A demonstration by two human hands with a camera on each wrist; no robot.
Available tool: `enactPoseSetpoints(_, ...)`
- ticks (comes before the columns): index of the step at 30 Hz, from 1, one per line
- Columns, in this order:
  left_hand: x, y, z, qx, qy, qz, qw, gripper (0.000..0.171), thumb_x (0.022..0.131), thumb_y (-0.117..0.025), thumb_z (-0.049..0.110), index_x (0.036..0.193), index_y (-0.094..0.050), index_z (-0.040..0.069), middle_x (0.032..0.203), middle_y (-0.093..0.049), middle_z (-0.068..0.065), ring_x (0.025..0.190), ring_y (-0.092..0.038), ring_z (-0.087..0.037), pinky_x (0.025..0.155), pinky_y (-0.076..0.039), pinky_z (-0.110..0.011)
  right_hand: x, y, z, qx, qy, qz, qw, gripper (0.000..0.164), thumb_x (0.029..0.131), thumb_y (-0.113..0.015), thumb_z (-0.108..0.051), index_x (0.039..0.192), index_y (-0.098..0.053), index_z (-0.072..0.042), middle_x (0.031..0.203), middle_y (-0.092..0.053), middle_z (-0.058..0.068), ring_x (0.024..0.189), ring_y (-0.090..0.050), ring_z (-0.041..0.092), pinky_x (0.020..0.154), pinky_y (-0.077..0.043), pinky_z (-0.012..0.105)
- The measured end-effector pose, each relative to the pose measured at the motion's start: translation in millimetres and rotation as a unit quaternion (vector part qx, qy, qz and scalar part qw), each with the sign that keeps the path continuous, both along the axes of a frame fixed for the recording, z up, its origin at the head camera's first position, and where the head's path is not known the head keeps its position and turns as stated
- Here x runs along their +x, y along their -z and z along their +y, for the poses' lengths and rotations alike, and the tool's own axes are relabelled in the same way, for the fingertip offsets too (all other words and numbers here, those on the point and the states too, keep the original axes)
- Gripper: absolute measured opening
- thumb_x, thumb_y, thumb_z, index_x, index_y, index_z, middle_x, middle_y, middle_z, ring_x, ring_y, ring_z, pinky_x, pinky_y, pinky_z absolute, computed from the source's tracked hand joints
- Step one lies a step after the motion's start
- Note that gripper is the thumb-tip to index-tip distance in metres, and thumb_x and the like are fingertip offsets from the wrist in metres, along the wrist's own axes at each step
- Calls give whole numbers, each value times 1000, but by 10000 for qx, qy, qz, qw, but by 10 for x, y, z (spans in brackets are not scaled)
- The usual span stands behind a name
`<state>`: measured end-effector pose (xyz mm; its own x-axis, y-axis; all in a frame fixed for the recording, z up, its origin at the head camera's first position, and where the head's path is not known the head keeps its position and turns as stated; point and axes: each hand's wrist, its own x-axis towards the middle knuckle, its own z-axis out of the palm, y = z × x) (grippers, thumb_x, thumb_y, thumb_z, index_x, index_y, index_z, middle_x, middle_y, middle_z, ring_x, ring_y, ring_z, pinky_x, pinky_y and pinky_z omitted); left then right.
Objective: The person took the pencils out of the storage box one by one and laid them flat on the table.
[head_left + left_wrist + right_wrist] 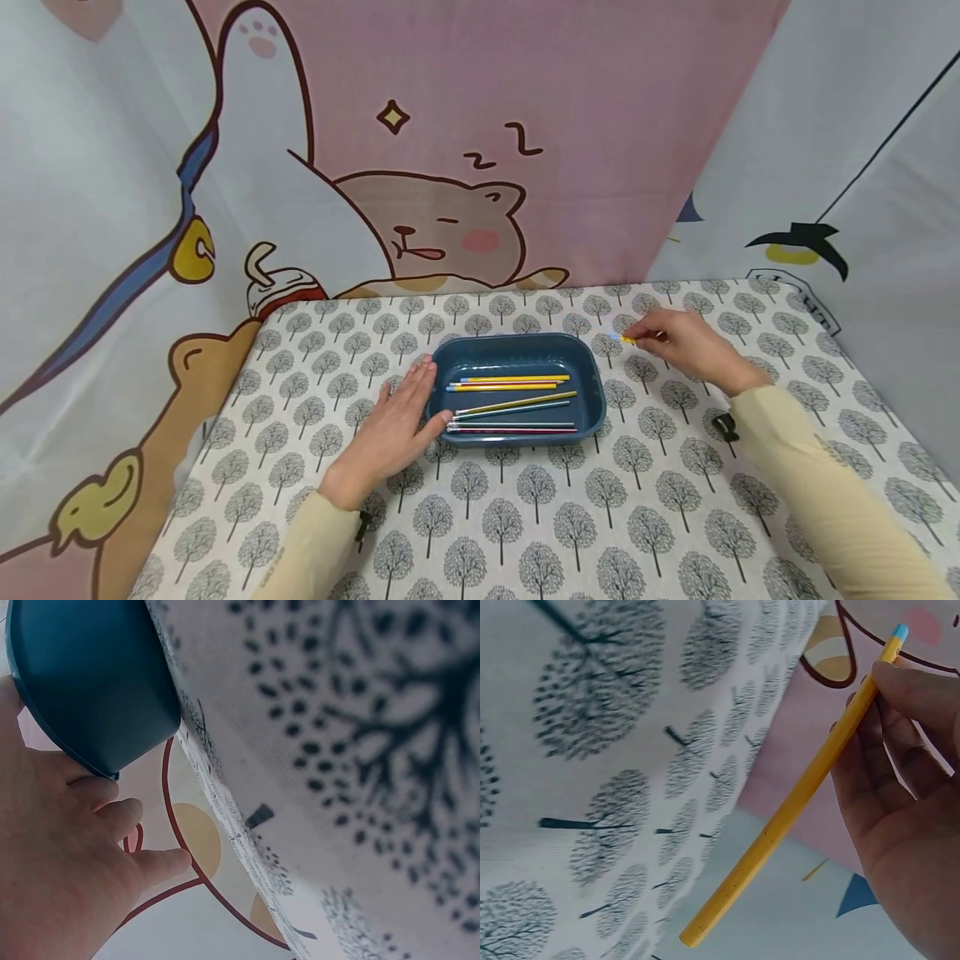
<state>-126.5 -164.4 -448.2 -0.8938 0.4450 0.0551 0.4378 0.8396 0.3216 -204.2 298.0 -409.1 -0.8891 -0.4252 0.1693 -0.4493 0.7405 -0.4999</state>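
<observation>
A dark teal rectangular tub (517, 340) stands on the table with several pencils (513, 387) lying in it, yellow, green, white and dark red ones. My left hand (393, 429) rests against the tub's left end with straight fingers, the thumb over the rim. In the left wrist view the fingers (94, 793) touch the outer side of the tub (97, 682). To the right of the tub, my right hand (686, 343) pinches a yellow pencil (780, 821) near its light-blue end, between thumb and fingers. Its other end slants away from the hand, blunt and unsharpened.
A white tablecloth (502, 521) printed with grey trees covers the table. Behind it hangs a pink and white cloth (600, 125) with cartoon animals, and similar cloth rises along the left and right sides.
</observation>
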Motion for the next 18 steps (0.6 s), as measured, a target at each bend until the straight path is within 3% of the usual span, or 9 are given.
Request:
enactPoseSetpoints(6, -3, -1, 4, 6, 0, -14, 10000, 81, 108, -30, 62, 164, -15, 6, 172, -12, -11, 158, -10, -25, 124, -19, -60, -2, 110, 49, 124, 106, -465, 9988, 22, 93, -72, 3, 111, -78, -7, 108, -74, 7, 98, -68, 25, 86, -58, 44)
enactPoseSetpoints(18, -7, 1, 6, 8, 3, -24, 10000, 81, 108, -32, 61, 164, -17, 5, 172, -12, -9, 158, -17, -31, 123, -20, -61, -55, 315, 91, 212, 30, -778, 9967, 22, 93, -70, 4, 110, -78, -6, 109, -74, 10, 99, -69, 28, 84, -60, 44)
